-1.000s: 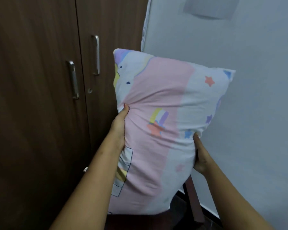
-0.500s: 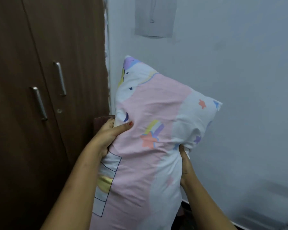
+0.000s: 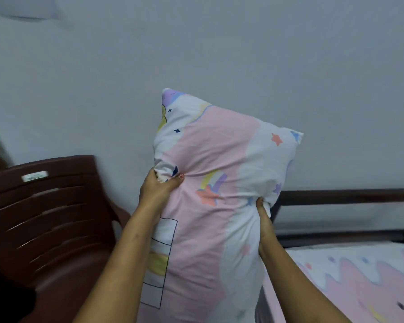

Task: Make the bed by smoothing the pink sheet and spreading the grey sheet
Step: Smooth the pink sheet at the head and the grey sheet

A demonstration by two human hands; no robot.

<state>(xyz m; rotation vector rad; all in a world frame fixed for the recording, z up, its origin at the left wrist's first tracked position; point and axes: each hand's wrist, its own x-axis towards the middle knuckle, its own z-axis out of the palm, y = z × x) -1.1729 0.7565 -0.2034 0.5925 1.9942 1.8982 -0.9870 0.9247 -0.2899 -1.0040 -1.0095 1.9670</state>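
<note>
Pale grey wall [image 3: 219, 54] across the whole upper frame and behind everything else.

Pillow [image 3: 219, 159] held upright, centre of view, in front of the wall, its top corners tilted a little to the right. Case in the same print family as the bedding: broad pink band down the middle, white on both sides, lilac top-left corner, coral and blue stars, a shooting star in yellow and purple, an outlined column of boxes along the lower left edge. Fabric creased inward at both grip points.

Dark brown plastic chair [image 3: 56, 217] at left, slatted back towards the camera, beside the pillow. Something black on its seat at the lower left, unidentifiable.

Pink sheet [image 3: 359, 280] at lower right, lying on the mattress and hanging over the near side. Pink ground with a white zigzag band near the head end; small red, blue and purple marks, a yellow streak, one dark spot. Surface fairly flat where visible; rest out of frame.

Dark bed frame [image 3: 348, 195] against the wall, just above the sheet.

Left hand [image 3: 158, 191] clenched on the pillow's left edge, cloth bunched between thumb and fingers. Right hand [image 3: 265, 220] grasping the right edge, fingers wrapped behind, out of sight.

White label [image 3: 34, 176] on the chair's top rail; print blurred, unreadable.
</note>
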